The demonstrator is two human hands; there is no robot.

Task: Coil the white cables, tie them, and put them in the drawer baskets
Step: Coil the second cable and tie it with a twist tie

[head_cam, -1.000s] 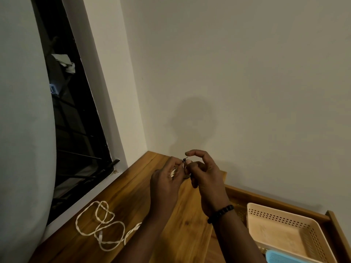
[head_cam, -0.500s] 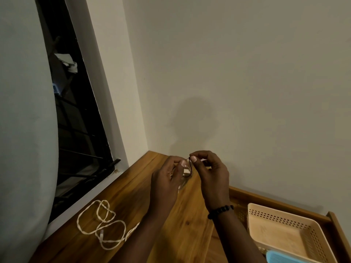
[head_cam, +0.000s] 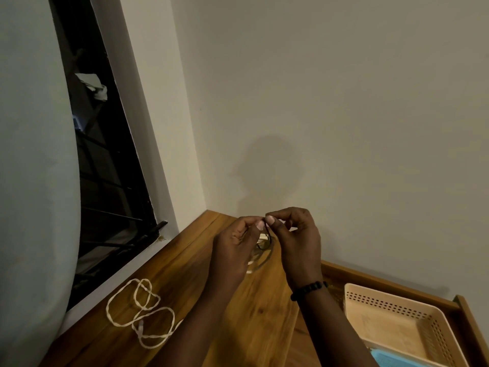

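Both hands, left (head_cam: 234, 247) and right (head_cam: 296, 239), pinch a dark tie (head_cam: 267, 238) around a coiled cable (head_cam: 258, 256).

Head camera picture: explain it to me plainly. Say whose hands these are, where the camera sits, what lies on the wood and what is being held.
There is no machine here. A person wears a camera on the head, which looks forward and down, so both arms reach in from the bottom edge.

The left hand and the right hand meet above the wooden top. Together they pinch a small coiled cable with a thin dark tie at its top; the details are too dim to tell.

On the wood, to the left, lies a loose white cable in untidy loops, not tied. To the right an open drawer holds a beige basket and, beside it, the corner of a blue basket.
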